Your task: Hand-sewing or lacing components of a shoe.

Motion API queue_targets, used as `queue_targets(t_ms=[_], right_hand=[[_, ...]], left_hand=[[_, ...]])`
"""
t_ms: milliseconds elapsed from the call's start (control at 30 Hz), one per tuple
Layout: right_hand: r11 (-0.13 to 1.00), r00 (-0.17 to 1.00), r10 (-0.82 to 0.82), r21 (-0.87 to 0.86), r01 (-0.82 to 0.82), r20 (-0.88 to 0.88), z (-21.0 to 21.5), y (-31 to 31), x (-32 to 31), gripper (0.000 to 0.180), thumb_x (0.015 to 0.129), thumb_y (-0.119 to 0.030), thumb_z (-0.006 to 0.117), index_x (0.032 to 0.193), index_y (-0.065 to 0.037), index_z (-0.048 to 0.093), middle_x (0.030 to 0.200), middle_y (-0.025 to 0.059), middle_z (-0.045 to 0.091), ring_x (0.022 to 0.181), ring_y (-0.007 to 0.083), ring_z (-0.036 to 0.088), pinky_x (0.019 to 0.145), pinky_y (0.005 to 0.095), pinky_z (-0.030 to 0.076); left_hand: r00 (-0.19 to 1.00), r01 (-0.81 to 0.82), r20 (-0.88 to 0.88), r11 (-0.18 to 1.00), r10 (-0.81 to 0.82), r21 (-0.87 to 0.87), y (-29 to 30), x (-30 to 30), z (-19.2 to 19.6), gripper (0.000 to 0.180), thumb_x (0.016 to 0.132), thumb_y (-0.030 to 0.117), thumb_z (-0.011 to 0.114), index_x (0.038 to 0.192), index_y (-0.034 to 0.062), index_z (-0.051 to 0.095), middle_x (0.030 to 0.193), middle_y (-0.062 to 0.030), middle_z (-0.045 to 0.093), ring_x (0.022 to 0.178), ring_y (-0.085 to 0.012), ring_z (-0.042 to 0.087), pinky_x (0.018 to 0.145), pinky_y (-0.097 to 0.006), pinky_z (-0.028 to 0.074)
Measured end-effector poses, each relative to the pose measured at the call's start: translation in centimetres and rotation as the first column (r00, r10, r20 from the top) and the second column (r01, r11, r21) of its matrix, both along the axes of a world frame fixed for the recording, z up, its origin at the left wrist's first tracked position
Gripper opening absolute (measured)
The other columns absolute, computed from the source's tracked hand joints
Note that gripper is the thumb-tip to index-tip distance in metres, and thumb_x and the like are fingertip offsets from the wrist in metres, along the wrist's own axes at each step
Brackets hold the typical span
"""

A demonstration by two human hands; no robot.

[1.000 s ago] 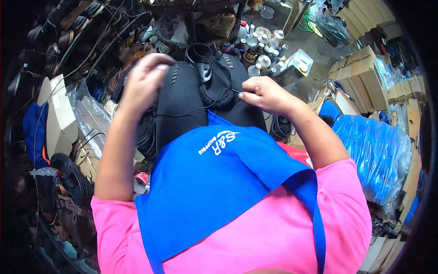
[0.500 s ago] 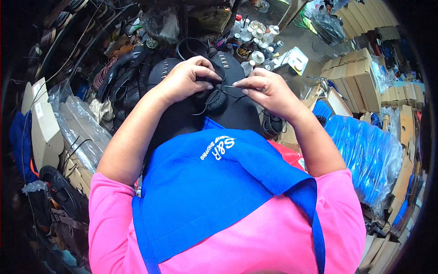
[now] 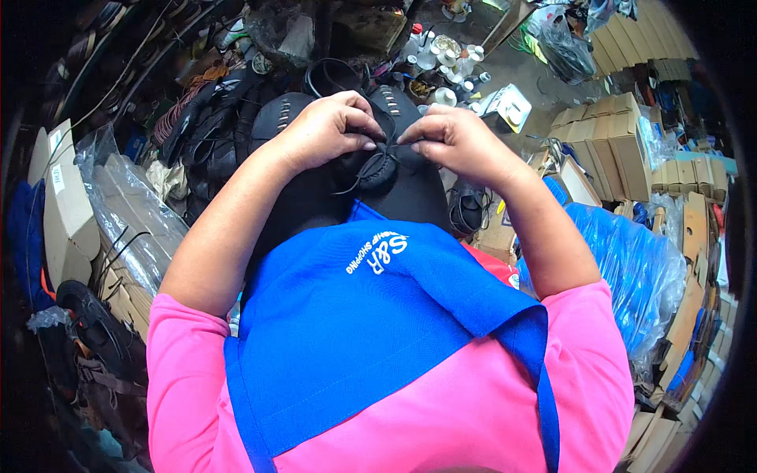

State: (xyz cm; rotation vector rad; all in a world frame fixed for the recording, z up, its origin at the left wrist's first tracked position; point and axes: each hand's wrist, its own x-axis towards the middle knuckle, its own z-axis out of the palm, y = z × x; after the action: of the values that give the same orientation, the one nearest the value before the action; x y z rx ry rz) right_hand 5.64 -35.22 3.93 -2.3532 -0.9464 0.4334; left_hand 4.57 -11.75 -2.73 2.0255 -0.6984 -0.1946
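Note:
A small black shoe [image 3: 380, 172] rests over my lap, with a thin black cord [image 3: 345, 191] looping across it and a loose end trailing to the left. My left hand [image 3: 335, 130] is closed, thumb and fingers pinching the shoe's upper edge. From the other side, my right hand [image 3: 457, 143] is closed in a pinch, its fingertips right against the shoe. The thin needle it held is now hidden by the fingers and the dark material. Beneath the hands, dark cloth [image 3: 311, 209] covers my legs.
Beyond my knees stand several bottles [image 3: 445, 96] and a white container [image 3: 509, 108]. Cardboard boxes [image 3: 607, 142] and a plastic-wrapped blue bundle [image 3: 627, 260] lie at right. At left are black footwear pieces [image 3: 209, 142], a long carton [image 3: 71, 201] and clear plastic [image 3: 134, 209].
My right hand has moved left and slightly up, bringing its fingertips against the shoe. The needle that showed between them is no longer visible. My left hand has barely moved.

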Motion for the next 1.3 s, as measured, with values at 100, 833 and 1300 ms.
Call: queue_targets(t_ms=[100, 833, 1300], right_hand=[[1.000, 0.996, 0.013, -0.021, -0.015, -0.084, 0.7, 0.4, 1.2, 0.017, 0.075, -0.012, 0.063, 0.091, -0.012, 0.071, 0.081, 0.0095, 0.058, 0.083, 0.0254, 0.060, 0.074, 0.0351, 0.048], [0.999, 0.938, 0.037, -0.010, -0.043, -0.344, -2.3, 0.0, 1.9, 0.020, 0.080, -0.009, 0.066, 0.099, -0.007, 0.070, 0.086, 0.0029, 0.060, 0.084, 0.0143, 0.055, 0.077, 0.0295, 0.045], [0.997, 0.994, 0.054, 0.057, -0.060, 0.092, -2.9, -0.6, -1.9, 0.025, 0.076, -0.005, 0.067, 0.099, -0.013, 0.070, 0.074, 0.0076, 0.049, 0.071, 0.0225, 0.052, 0.064, 0.0331, 0.044]], left_hand=[[1.000, -0.001, -0.003, 1.000, 0.001, 0.005, 0.0, 0.0, 0.1, 0.027, 0.067, 0.003, 0.074, 0.092, 0.0121, 0.072, 0.093, -0.0036, 0.058, 0.090, -0.0184, 0.058, 0.079, -0.030, 0.048], [1.000, 0.002, -0.016, 0.999, -0.001, 0.049, -0.6, 0.7, -0.1, 0.021, 0.064, 0.007, 0.076, 0.085, 0.0091, 0.072, 0.091, -0.0052, 0.059, 0.089, -0.0210, 0.059, 0.079, -0.030, 0.048], [0.806, -0.591, 0.266, 0.714, 0.528, 0.375, 6.9, -5.7, 4.0, 0.022, 0.077, 0.000, 0.057, 0.098, 0.0004, 0.054, 0.101, -0.0197, 0.053, 0.093, -0.0354, 0.056, 0.084, -0.040, 0.045]])
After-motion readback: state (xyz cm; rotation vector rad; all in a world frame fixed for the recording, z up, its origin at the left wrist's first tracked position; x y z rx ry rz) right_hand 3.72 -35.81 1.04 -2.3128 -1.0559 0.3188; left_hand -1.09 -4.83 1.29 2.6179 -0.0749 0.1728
